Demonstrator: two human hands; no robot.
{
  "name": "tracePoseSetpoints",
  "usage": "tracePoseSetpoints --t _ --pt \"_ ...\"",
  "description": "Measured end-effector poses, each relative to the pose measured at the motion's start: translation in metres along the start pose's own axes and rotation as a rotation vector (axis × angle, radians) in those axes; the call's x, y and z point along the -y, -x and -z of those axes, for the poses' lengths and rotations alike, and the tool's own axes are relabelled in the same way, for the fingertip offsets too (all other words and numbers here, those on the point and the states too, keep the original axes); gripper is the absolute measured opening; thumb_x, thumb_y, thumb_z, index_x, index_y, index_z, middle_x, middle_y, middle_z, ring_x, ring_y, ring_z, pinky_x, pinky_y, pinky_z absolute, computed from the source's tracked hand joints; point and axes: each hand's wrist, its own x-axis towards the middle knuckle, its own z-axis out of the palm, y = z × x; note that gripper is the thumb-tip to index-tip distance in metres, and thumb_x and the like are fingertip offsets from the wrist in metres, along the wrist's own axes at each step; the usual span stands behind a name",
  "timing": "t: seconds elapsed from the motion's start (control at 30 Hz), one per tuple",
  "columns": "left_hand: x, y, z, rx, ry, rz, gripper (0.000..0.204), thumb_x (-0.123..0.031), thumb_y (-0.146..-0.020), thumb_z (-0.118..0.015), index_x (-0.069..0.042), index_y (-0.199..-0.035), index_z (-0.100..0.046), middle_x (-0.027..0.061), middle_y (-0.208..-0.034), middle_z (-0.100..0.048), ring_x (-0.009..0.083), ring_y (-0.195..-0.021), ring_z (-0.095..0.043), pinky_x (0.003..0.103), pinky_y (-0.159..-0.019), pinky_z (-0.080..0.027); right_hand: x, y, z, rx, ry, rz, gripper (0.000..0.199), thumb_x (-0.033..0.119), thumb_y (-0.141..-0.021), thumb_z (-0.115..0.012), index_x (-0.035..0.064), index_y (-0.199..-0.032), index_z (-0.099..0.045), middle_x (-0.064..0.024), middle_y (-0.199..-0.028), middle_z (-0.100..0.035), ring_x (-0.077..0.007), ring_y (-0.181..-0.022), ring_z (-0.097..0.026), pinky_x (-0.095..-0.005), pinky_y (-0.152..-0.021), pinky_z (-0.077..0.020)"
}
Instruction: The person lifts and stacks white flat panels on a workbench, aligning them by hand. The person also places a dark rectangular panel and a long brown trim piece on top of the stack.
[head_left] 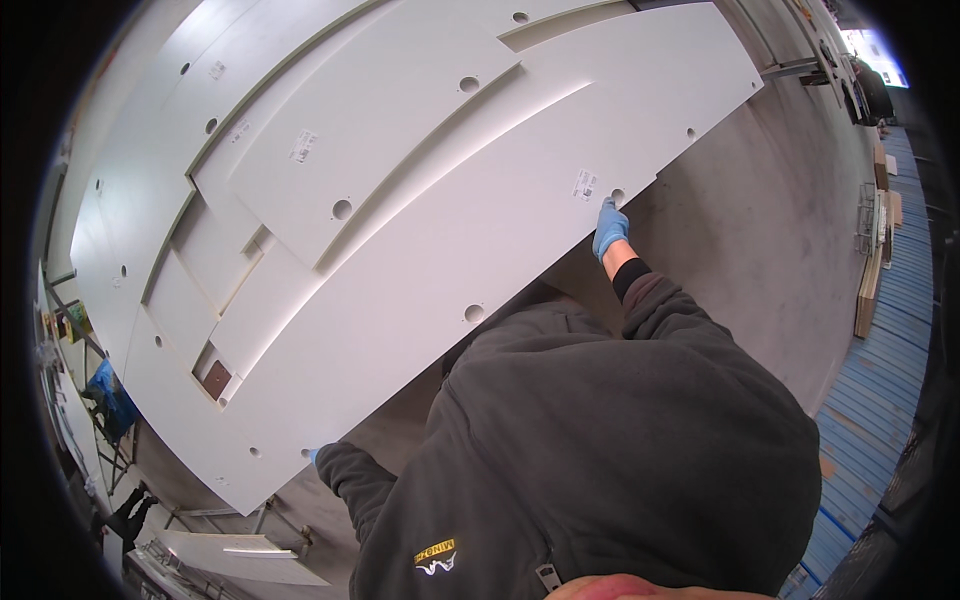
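Note:
A long white panel (420,270) with round holes lies in front of me, its near edge running from lower left to upper right. At that edge my right hand (609,230), in a blue glove, is closed on the panel; the thumb shows on top beside a hole (617,196), while the other fingers are hidden beneath. A small printed label (585,184) is stuck just left of it. Of my left hand (315,456), only a sliver of blue glove shows at the panel's near left edge; its fingers are hidden.
More white panels (290,165) overlap beyond, with labels and holes. A brown piece (216,380) shows in a gap. Blue slatted surface (880,350) and stacked boards (870,280) stand at right. A person's dark legs (130,515) and another white board (235,555) are at lower left.

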Motion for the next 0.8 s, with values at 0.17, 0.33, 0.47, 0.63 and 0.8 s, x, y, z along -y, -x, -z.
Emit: tracePoseSetpoints --t 0.17,0.33,0.47,0.63,0.8 --pt "0.001 -0.002 -0.001 0.026 -0.030 0.016 0.065 -0.054 -0.093 -0.064 0.008 -0.108 -0.073 0.0247 -0.108 -0.074 0.0321 -0.089 -0.072 0.042 -0.077 -0.058 0.002 0.001 0.003 0.049 -0.002 0.041 0.069 0.056 -0.100 -0.054 -0.0084 -0.123 -0.064 -0.0199 -0.123 -0.070 -0.0279 -0.111 -0.068 -0.0388 -0.096 -0.0516" --pt "-0.001 -0.009 0.001 0.070 -0.048 0.024 0.066 -0.055 -0.093 -0.064 0.008 -0.109 -0.072 0.0247 -0.109 -0.074 0.0319 -0.090 -0.072 0.042 -0.077 -0.058 -0.002 -0.008 0.011 0.040 0.101 0.063 0.075 0.060 -0.099 -0.056 -0.0106 -0.123 -0.064 -0.0171 -0.121 -0.070 -0.0264 -0.107 -0.066 -0.0381 -0.096 -0.0508" --pt "0.007 -0.027 0.017 0.125 -0.018 0.065 0.066 -0.055 -0.092 -0.064 0.008 -0.110 -0.072 0.0246 -0.110 -0.074 0.0318 -0.090 -0.072 0.042 -0.078 -0.058 -0.006 -0.020 0.009 0.299 -0.311 -0.112 0.056 0.049 -0.106 -0.048 0.0033 -0.137 -0.060 -0.0119 -0.131 -0.067 -0.0276 -0.116 -0.063 -0.0415 -0.104 -0.0483" --pt "0.028 -0.041 0.035 0.064 -0.021 0.154 0.068 -0.056 -0.092 -0.064 0.008 -0.111 -0.072 0.0246 -0.110 -0.074 0.0317 -0.091 -0.073 0.042 -0.078 -0.058 -0.002 -0.030 0.017 0.488 -0.316 -0.198 0.053 0.045 -0.108 -0.037 0.0094 -0.141 -0.058 -0.0086 -0.145 -0.060 -0.0303 -0.134 -0.054 -0.0454 -0.117 -0.0390" --pt "0.021 -0.035 0.041 0.053 -0.023 0.215 0.069 -0.057 -0.092 -0.064 0.008 -0.112 -0.072 0.0246 -0.111 -0.074 0.0315 -0.092 -0.073 0.042 -0.078 -0.058 0.002 -0.040 0.020 0.313 -0.189 -0.112 0.050 0.045 -0.107 -0.045 0.0076 -0.136 -0.059 -0.0098 -0.138 -0.064 -0.0303 -0.123 -0.061 -0.0433 -0.109 -0.0477"
